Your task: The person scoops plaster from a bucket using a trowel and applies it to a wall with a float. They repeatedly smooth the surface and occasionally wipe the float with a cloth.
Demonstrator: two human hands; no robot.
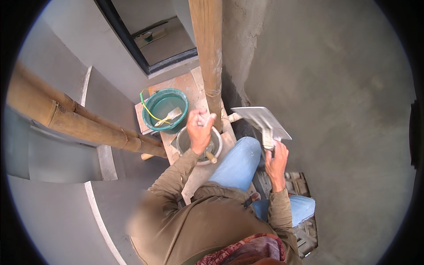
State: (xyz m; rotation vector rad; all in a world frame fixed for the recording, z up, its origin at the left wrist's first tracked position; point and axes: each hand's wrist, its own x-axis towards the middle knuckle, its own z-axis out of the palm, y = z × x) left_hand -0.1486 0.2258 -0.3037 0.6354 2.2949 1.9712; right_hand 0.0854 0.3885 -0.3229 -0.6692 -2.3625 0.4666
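Observation:
My right hand (277, 161) grips the handle of a flat plastering trowel (260, 118), its pale metal blade raised near the grey wall. Above a whitish bucket (218, 149) hangs my left hand (199, 132), fingers loosely curled and the thumb held apart, with nothing visible between them. Grey material lies in that bucket, partly hidden by the hand. A tool's wooden handle (211, 157) sticks out over its near rim. Beside it stands a green basin (184, 98) of cloudy water, with a pale-handled brush (173, 115) and a yellow cord (150, 111) across it.
Both containers stand on wooden boards (194, 179). An upright bamboo pole (207, 48) rises just beyond, and more bamboo poles (88, 119) slant in from the left. Grey plastered wall (349, 132) fills the right. A dark-framed opening (148, 66) lies at the far left.

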